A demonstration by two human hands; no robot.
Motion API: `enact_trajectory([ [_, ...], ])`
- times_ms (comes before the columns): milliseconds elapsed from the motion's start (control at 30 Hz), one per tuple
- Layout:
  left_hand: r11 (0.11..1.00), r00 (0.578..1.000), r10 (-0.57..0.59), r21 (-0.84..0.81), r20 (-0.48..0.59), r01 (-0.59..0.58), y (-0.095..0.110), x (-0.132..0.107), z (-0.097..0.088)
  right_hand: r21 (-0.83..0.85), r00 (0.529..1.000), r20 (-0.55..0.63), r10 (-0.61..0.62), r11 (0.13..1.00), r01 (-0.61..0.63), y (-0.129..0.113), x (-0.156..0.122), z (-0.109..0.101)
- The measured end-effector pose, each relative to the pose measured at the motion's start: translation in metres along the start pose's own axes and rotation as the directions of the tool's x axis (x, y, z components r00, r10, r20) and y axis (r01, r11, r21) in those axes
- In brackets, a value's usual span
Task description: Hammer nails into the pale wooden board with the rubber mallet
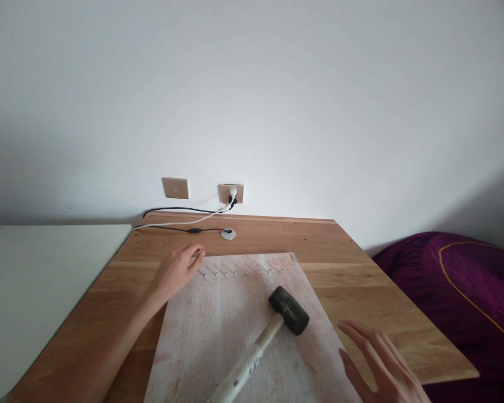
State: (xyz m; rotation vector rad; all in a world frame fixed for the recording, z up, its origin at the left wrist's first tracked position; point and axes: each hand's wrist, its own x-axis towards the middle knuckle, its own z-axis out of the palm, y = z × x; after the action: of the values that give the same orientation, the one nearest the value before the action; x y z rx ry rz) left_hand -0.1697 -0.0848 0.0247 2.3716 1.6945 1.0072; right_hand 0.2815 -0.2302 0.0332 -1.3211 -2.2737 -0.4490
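Observation:
My left hand (180, 271) is at the upper left corner of a pale, wood-patterned board (210, 324), near the left end of a row of several small metal nails (225, 273). Its fingers are loosely curled, with a small gap between thumb and forefinger and nothing visible in it. Beside the board's right edge, my right hand (380, 361) is open, fingers apart and empty. A mallet (292, 311) with a black head and a worn, light handle lies slantwise on the board, touched by neither hand.
Under the board is a wooden table (403, 319). White and black cables (180, 223) run along its back edge to a wall socket (231, 193), past a round grommet (228, 234). A white surface (37, 291) adjoins on the left; purple fabric (424, 263) lies at right.

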Motion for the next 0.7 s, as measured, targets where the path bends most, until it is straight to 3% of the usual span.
enact_trajectory([
  [100,0.988,0.993,0.113,-0.108,0.039,-0.109,0.016,-0.007,0.011,0.045,0.954,0.087,-0.288,0.958,0.285,-0.03,0.052,0.004],
  [167,0.971,0.979,0.195,-0.154,0.068,-0.182,0.02,-0.014,0.016,0.129,0.862,0.112,-0.494,0.868,0.48,-0.05,0.074,0.012],
  [200,0.964,0.972,0.222,-0.168,0.079,-0.207,0.02,-0.017,0.017,0.178,0.832,0.13,-0.539,0.839,0.515,-0.059,0.082,0.017],
  [300,0.96,0.967,0.236,-0.179,0.094,-0.217,0.017,-0.022,0.015,0.267,0.842,0.086,-0.532,0.827,0.495,-0.074,0.09,0.03],
  [433,0.965,0.97,0.222,-0.165,0.096,-0.204,0.016,-0.022,0.013,0.353,0.846,0.118,-0.521,0.818,0.454,-0.076,0.086,0.04],
  [567,0.962,0.964,0.247,-0.146,0.102,-0.231,0.016,-0.022,0.016,0.359,0.844,-0.002,-0.536,0.787,0.501,-0.072,0.075,0.045],
  [700,0.961,0.964,0.254,-0.13,0.076,-0.243,0.016,-0.023,0.019,0.374,0.836,0.088,-0.542,0.795,0.477,-0.067,0.065,0.036],
])
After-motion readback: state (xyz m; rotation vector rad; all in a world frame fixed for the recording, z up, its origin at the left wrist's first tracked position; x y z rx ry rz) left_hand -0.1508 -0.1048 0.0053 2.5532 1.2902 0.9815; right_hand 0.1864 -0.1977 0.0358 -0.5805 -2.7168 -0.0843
